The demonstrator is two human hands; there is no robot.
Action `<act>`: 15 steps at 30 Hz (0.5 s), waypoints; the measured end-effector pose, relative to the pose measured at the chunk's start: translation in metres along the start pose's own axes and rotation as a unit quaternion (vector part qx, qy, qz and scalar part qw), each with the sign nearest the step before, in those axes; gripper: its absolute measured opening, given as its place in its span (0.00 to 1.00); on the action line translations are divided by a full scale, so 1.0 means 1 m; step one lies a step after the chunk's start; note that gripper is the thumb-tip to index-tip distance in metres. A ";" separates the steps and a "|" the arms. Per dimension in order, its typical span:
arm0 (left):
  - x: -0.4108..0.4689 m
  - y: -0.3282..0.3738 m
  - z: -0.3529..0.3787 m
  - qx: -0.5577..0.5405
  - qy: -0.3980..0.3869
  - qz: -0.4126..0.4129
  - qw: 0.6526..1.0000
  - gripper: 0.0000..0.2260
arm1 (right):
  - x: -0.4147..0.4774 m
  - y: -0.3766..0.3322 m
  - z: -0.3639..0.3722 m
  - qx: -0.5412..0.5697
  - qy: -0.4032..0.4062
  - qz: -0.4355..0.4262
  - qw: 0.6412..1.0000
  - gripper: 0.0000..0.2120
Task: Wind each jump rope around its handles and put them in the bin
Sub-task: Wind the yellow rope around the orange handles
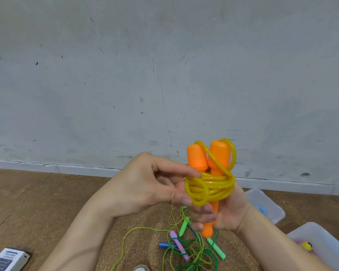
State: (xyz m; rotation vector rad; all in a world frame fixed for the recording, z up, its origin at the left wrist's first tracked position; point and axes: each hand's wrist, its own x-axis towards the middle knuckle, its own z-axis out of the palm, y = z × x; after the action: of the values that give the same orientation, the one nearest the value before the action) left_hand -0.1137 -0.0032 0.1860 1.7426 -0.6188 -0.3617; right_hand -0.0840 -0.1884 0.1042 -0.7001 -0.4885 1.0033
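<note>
Head view: yellow plastic jump rope (213,185) almost wound on orange handles (197,159).
I see left hand (151,184) pinching a loop, right hand (230,211) gripping handles; green ropes (194,253) lie tangled.

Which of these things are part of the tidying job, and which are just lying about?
Job: yellow rope on orange handles, tangled ropes on the floor, clear bin.
Lying about: white box, clear plastic piece with blue clip.
</note>
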 end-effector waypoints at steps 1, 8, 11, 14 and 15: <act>0.002 -0.001 0.003 0.020 0.026 0.013 0.999 0.19 | 0.001 0.000 0.001 0.005 0.003 0.001 1.000 0.24; 0.002 0.001 0.009 0.166 0.094 0.154 0.969 0.20 | 0.002 0.000 0.007 0.047 0.014 -0.013 0.999 0.25; 0.005 -0.001 0.012 0.197 0.132 0.188 0.953 0.16 | 0.004 0.003 0.011 0.033 0.017 -0.028 0.999 0.23; 0.011 -0.006 0.017 0.182 0.209 0.209 0.938 0.10 | 0.007 0.004 0.013 0.041 0.034 -0.042 0.998 0.22; 0.013 -0.007 0.018 0.167 0.236 0.200 0.936 0.09 | 0.008 0.004 0.012 0.048 0.037 -0.042 0.997 0.22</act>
State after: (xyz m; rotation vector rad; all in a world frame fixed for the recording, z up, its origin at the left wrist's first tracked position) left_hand -0.1118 -0.0240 0.1751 1.8749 -0.6845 0.4635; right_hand -0.0912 -0.1763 0.1102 -0.6236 -0.3991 0.9135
